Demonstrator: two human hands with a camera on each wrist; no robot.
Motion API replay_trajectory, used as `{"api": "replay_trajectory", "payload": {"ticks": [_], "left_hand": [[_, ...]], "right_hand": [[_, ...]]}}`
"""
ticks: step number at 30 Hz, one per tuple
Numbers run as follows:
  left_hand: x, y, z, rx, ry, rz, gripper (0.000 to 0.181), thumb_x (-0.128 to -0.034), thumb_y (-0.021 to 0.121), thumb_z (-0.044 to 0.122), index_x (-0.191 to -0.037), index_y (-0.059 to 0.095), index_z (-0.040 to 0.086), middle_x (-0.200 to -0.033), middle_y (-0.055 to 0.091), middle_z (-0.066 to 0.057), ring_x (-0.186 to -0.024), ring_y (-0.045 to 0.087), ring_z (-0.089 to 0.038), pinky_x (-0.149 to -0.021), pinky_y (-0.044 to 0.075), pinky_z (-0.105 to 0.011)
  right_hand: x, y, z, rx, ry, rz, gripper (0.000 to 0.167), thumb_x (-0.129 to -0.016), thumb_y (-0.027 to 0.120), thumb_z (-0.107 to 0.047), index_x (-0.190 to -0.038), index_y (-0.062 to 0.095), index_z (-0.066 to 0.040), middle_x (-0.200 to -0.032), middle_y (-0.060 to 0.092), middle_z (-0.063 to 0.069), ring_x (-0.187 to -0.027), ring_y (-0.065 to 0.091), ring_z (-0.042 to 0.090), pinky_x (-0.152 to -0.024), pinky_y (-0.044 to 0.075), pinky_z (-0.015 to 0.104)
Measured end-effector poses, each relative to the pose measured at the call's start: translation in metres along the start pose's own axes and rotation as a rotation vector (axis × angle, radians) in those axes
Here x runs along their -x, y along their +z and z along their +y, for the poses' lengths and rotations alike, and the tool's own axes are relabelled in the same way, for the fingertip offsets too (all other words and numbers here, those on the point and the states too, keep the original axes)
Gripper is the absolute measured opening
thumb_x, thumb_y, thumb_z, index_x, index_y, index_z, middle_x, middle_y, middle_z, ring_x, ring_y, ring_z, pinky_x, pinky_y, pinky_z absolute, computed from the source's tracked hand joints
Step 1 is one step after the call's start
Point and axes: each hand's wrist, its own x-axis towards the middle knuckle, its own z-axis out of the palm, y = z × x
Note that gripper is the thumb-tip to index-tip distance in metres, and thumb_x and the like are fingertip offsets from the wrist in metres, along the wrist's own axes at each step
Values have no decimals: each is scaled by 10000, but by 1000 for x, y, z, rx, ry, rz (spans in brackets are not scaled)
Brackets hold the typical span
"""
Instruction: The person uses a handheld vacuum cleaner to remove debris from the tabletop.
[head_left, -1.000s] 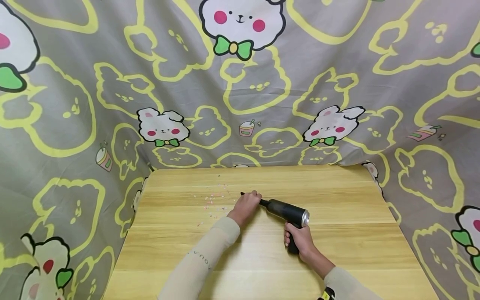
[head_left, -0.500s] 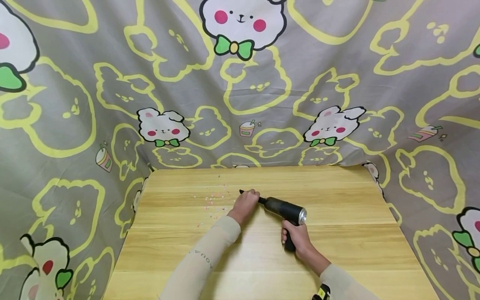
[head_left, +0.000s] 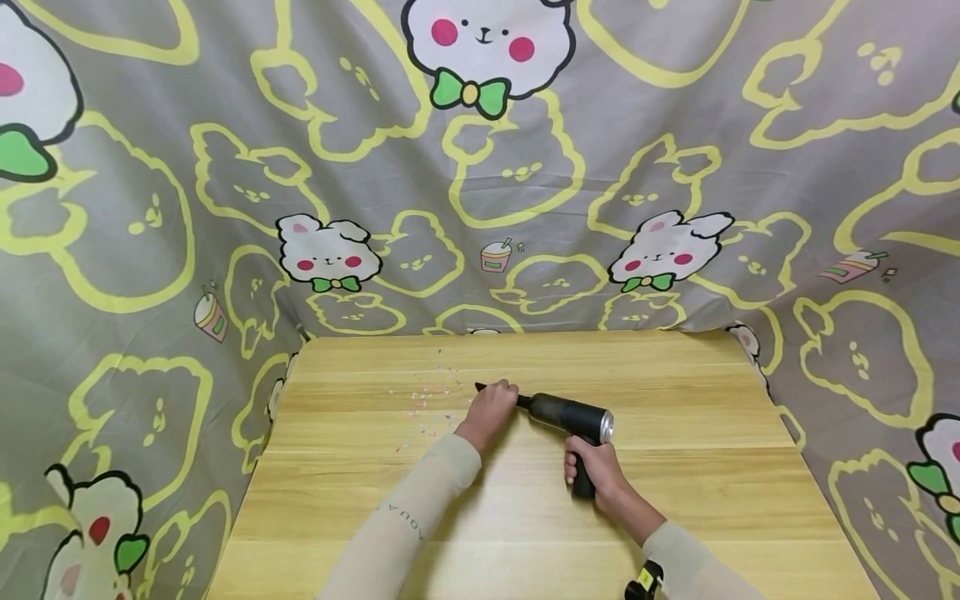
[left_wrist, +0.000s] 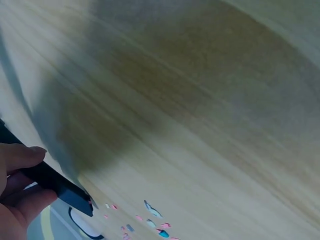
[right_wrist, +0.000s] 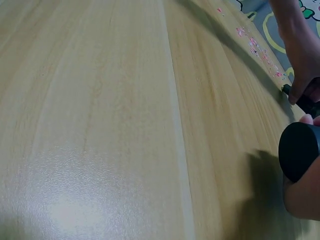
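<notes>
A black handheld vacuum cleaner with a silver rear end points left above the wooden table. My right hand grips its handle, the fingers wrapped round it. At the front, my left hand holds the narrow black nozzle between thumb and fingers. Just left of the nozzle tip lie scattered pink, white and bluish paper scraps. In the left wrist view some scraps are close to the tip. The right wrist view shows the round base of the handle at its right edge.
The wooden table has light planks and spreads round both hands. A grey curtain printed with rabbits and yellow outlines hangs behind it and on both sides. A black and yellow device sits at my right wrist.
The vacuum cleaner and both hands have shifted slightly left, with the nozzle tip a little nearer the scraps. The scraps look much the same.
</notes>
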Motion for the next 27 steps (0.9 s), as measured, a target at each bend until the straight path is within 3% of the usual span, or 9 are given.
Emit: {"api": "replay_trajectory", "payload": {"ticks": [14,27], "left_hand": [[12,-1,2,0,-7,54,95,-907,744,-34,-947,784,41,-845,762,-89,-727,752,-146,-606,620,-159],[21,-3,2,7,-10,41,100,-920,730,-37,-945,774,49,-865,763,-75,-729,754,-142,-607,620,-160]], "right_hand": [[2,-3,1,3,16,-24,93,-961,593,-36,-899,524,-44,-616,493,32,-480,455,143,-450,481,267],[5,-5,1,34,26,-41,170,-967,601,-60,-818,519,-59,-624,498,37,-493,462,150,-461,489,267]]}}
